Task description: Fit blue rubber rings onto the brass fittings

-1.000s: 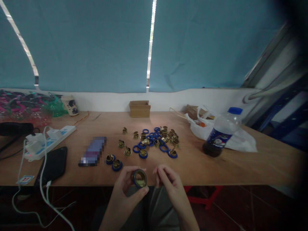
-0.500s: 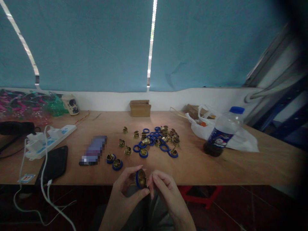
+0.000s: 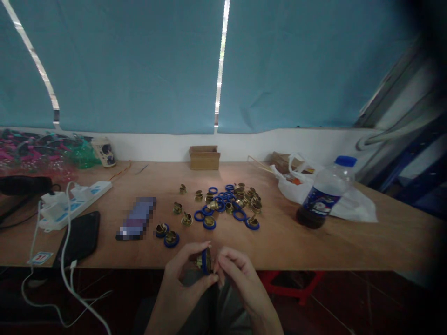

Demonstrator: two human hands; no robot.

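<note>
Left fingers (image 3: pixel 190 250) holding brass piece (image 3: pixel 208 261), right fingers (image 3: pixel 231 266) pinched, phone (image 3: pixel 137 218), bottle (image 3: pixel 319 201) flanking blue rings (image 3: pixel 240 219)

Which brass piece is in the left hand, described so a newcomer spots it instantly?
Find the wooden table and follow it to its near edge, below the picture's centre. There the left hand grips a brass piece with a blue ring around it. Other ringed pieces rest on the table; this one is in the hand, turned on its side.
</note>
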